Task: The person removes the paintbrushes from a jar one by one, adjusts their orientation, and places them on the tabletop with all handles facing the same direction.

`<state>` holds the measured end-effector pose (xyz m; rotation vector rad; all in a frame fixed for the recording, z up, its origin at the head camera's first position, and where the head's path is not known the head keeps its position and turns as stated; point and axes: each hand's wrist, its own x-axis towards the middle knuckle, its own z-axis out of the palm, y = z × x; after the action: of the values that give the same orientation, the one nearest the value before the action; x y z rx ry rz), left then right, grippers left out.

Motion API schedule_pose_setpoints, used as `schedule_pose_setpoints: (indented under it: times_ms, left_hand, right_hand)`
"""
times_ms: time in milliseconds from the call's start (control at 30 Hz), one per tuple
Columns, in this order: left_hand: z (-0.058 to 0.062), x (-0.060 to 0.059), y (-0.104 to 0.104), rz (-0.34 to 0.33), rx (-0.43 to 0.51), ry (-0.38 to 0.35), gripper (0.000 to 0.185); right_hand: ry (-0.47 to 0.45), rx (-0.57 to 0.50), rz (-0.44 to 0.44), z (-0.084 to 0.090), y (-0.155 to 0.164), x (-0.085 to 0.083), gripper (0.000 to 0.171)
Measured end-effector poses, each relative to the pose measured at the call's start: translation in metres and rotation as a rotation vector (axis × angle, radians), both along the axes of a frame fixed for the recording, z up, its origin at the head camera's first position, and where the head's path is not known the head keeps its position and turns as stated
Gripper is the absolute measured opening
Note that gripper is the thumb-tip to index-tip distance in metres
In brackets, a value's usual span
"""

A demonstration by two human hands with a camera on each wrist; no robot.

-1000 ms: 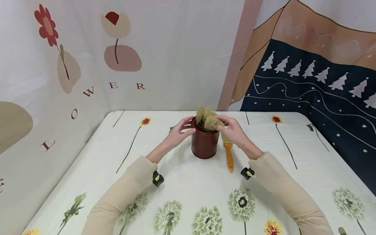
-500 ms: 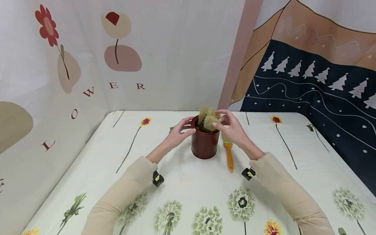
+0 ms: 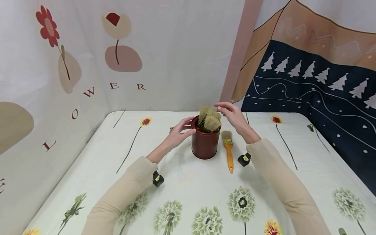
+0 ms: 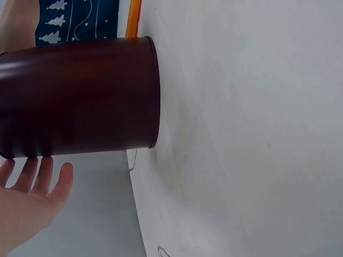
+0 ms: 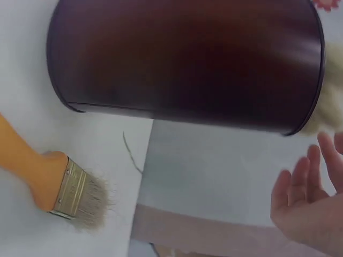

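A dark red can (image 3: 205, 145) stands at the middle of the table with several brushes (image 3: 209, 119) in it, bristles up. My left hand (image 3: 189, 125) holds the can's upper left side, thumb at the rim and fingers on the wall; the left wrist view shows the fingertips (image 4: 45, 168) against the can (image 4: 80, 96). My right hand (image 3: 226, 109) hovers open just above and right of the bristles, touching nothing. In the right wrist view the right hand (image 5: 308, 198) hangs apart from the can (image 5: 187, 59). An orange-handled paintbrush (image 3: 228, 153) lies flat right of the can, also seen as the paintbrush (image 5: 48, 182).
The table wears a white flower-print cloth (image 3: 188, 195). Printed fabric backdrops (image 3: 147, 58) close off the back, left and right sides. Small black wrist cameras (image 3: 157, 179) sit on both sleeves.
My right hand has let go of the bristles in the can and risen up and slightly right, fingers spread. The left hand and the can have stayed put.
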<state>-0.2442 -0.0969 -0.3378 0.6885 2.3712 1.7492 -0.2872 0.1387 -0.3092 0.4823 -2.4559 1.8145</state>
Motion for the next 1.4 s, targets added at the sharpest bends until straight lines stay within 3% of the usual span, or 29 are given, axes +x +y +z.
schedule_pose_setpoints:
  times_ms: [133,300,600,800,933,1233,1400]
  left_hand:
    - [0.000,0.000,0.000,-0.003,0.004,0.008,0.054]
    - [0.000,0.000,0.000,-0.002,0.004,0.012,0.054]
    - [0.001,0.000,0.000,-0.003,0.006,0.013,0.053]
    - [0.000,-0.001,0.001,-0.005,0.009,0.011,0.053]
    - [0.000,0.000,0.000,-0.006,0.009,0.010,0.054]
    - [0.000,0.000,0.000,-0.003,0.014,-0.001,0.054]
    - [0.001,0.000,0.001,-0.006,0.020,0.008,0.053]
  right_hand:
    - [-0.098,-0.051,0.082,-0.002,0.001,-0.012,0.031]
    - [-0.153,-0.070,0.190,-0.004,0.003,-0.021,0.031]
    - [-0.174,-0.090,0.322,-0.002,0.007,-0.024,0.028]
    - [-0.149,-0.006,0.283,-0.002,0.007,-0.021,0.021]
    - [-0.113,-0.008,0.226,-0.003,0.005,-0.020,0.017]
    - [-0.025,-0.081,0.168,0.004,0.003,-0.015,0.012]
    - [0.016,-0.199,0.175,0.011,0.001,-0.014,0.007]
